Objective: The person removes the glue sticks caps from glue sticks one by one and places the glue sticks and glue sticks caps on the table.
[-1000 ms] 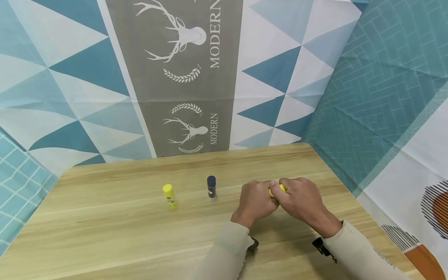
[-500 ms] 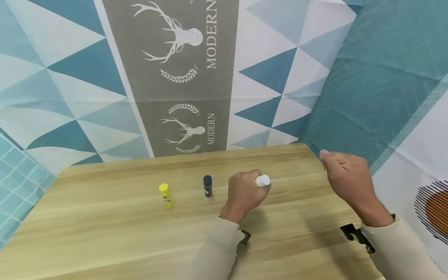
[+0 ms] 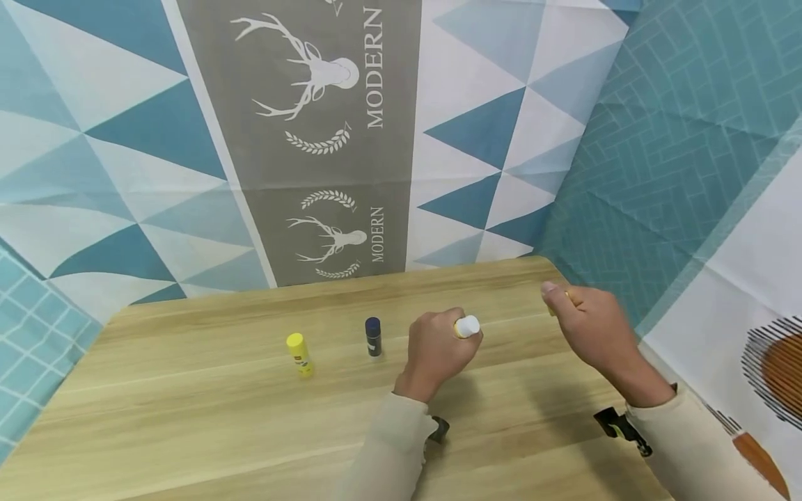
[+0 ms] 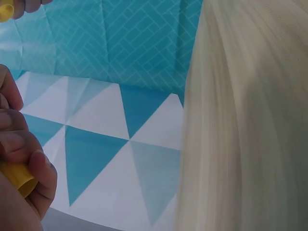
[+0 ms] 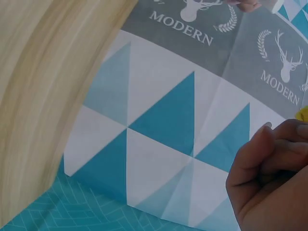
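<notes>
In the head view my left hand (image 3: 438,351) grips an uncapped glue stick (image 3: 467,326), its white top poking out above the fist. The yellow hollow base of that glue stick (image 4: 18,179) shows below the curled fingers in the left wrist view. Off to the right, my right hand (image 3: 595,330) is curled round a yellow cap (image 5: 302,114), mostly hidden by the fingers. To the left of my hands, a yellow glue stick (image 3: 299,355) and a navy-capped glue stick (image 3: 373,337) stand upright on the table, both with caps on.
The wooden table (image 3: 188,403) reaches back to a patterned cloth (image 3: 338,160) with deer heads and triangles. A teal cloth (image 3: 677,153) hangs along the right side. Dark straps sit at both wrists.
My hands were together around the glue stick; the right hand has pulled away to the right with the yellow cap, baring the white top, then come slightly back left and lower.
</notes>
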The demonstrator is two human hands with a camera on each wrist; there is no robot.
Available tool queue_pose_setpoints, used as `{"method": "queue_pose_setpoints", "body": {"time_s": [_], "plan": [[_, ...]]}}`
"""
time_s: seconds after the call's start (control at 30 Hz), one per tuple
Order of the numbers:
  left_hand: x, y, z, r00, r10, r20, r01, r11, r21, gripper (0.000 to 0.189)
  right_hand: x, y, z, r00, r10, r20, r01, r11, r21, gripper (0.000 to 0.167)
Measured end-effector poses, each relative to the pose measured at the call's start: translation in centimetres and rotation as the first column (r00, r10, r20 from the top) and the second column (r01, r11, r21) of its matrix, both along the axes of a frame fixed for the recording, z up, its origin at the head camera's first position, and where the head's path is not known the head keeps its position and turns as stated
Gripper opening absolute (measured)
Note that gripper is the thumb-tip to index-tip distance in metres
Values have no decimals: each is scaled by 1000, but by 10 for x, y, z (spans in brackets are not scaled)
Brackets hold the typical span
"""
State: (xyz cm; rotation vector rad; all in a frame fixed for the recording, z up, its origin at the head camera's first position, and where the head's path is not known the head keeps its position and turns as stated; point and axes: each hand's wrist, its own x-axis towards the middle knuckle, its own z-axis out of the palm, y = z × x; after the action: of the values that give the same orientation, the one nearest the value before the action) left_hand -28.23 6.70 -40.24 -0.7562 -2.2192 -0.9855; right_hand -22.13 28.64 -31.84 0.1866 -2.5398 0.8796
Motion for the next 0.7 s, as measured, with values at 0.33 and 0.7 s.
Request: {"method": "queue_pose_setpoints", "body": {"time_s": [0.33,0.7], "plan": [[-3,3,-7,999,7,37,-5,999,-50,38,-4,-5,-10,998,16,56,-18,999,30,57],[-3,3,-8,999,-17,40,19,998,-55,38,-6,-10,-17,995,25,95,-29,998,47,56]]}}
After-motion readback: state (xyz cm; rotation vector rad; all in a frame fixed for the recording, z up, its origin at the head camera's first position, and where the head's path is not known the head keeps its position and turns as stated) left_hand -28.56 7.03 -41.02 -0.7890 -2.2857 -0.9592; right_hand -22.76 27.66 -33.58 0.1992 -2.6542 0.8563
